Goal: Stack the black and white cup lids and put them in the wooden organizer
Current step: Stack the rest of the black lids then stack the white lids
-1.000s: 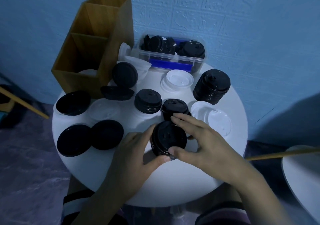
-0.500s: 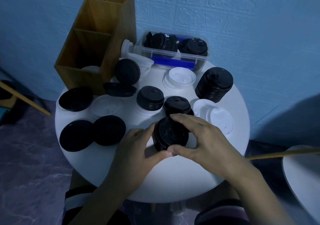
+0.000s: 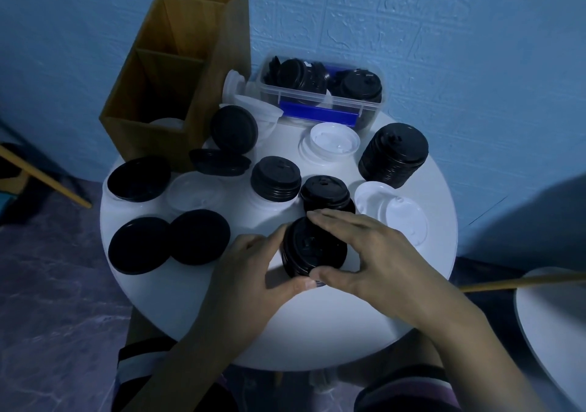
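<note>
Reading left to right, what is shown? [Pupil]

Far left: the organizer, with something white low in its nearest compartment. Near left: two flat lids on the table. Near centre: the left hand and right hand, each curled round one short black stack, thumbs on its near side and fingers on its far side. Far right: a tall stack.

Where is the held stack, and which step is this? [Pupil]

It is at the table's near middle, well apart from the organizer. Whether it rests on the table or is just lifted cannot be told. The step appears to be squaring the nested lids into a single column, and nothing black is seen in the organizer yet.

What does the next move call for? [Pupil]

Probably even pressure from both sides so that no lid slips. Then a carry far and left, clear of the loose lids between, and a straight descent into a compartment. [Tutor]
</note>
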A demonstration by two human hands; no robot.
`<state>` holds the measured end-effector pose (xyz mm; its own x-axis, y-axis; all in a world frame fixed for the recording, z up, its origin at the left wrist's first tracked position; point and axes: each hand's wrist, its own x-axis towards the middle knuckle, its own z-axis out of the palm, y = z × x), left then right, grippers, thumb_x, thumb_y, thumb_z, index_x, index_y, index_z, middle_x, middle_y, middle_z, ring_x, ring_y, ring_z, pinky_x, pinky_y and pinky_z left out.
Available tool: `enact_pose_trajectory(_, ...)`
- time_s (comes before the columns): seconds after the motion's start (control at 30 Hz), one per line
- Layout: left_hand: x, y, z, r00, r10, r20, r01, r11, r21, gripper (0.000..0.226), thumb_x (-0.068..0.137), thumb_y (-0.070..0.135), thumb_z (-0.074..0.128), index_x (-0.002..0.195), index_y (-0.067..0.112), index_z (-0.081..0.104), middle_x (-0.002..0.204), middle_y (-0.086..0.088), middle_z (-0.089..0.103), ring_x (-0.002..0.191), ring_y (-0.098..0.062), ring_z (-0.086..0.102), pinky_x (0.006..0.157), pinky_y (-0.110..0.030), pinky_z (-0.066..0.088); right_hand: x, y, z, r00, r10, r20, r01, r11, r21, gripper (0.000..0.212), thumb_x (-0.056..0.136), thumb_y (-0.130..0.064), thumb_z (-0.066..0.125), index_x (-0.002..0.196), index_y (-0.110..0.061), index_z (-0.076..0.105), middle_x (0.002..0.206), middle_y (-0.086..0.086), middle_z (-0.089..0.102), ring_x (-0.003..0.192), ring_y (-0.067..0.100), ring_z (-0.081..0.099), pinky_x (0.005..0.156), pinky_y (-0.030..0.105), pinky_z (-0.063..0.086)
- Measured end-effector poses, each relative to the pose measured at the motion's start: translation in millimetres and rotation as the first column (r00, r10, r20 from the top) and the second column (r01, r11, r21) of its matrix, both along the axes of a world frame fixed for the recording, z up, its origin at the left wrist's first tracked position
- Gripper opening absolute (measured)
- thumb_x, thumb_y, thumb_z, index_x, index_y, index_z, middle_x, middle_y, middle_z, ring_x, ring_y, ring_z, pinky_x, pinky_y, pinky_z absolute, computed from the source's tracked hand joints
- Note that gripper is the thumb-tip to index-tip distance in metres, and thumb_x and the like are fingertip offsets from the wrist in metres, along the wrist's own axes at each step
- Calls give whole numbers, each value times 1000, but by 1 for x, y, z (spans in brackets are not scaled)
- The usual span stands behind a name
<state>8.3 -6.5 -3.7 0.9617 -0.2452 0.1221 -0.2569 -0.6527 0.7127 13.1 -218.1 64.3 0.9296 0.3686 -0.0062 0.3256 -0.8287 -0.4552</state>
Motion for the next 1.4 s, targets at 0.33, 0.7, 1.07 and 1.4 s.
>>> enact_pose_trajectory(0.33, 2, -2, -4, 999, 37, -13, -37, 999, -16, 76, 62, 82, 60, 132, 57, 47, 111, 23, 57, 112, 4, 45, 82, -22, 47, 2, 3, 0, 1000, -5, 20, 5, 1000, -4, 75, 83, -59, 71, 150, -37, 46, 152, -25, 42, 137, -2, 37, 102, -1, 18)
enact_pose_trajectory(0.7, 2, -1, -3, 999, 33, 5, -33, 999, -20, 74, 64, 84, 58, 129, 50, 54, 112, 21, 61, 113, 2, 49, 86, -27, 49, 1, 3, -18, 998, -64, -1, 64, 986, 154, 78, 75, -70, 67, 145, -38, 51, 138, -34, 46, 128, -9, 44, 102, 0, 27)
enact_pose_trajectory(1.07, -2, 0, -6, 999, 6, 45, -7, 1000, 16, 90, 69, 78, 59, 150, 57, 26, 111, 38, 45, 113, 13, 39, 88, -11, 33, -2, -15, -29, 981, -53, -186, 128, 899, 419, 73, 79, -31, 85, 140, -50, 49, 142, -32, 52, 130, -12, 48, 110, 12, 35)
enact_pose_trajectory(1.4, -1, 0, -7, 997, -6, 82, 4, 1000, 22, 82, 78, 76, 52, 152, 54, 24, 112, 49, 45, 112, 15, 39, 90, -13, 32, -3, -14, -35, 982, -54, -183, 129, 896, 425, 72, 82, -36, 80, 139, -57, 41, 146, -35, 45, 130, -17, 45, 106, 6, 33)
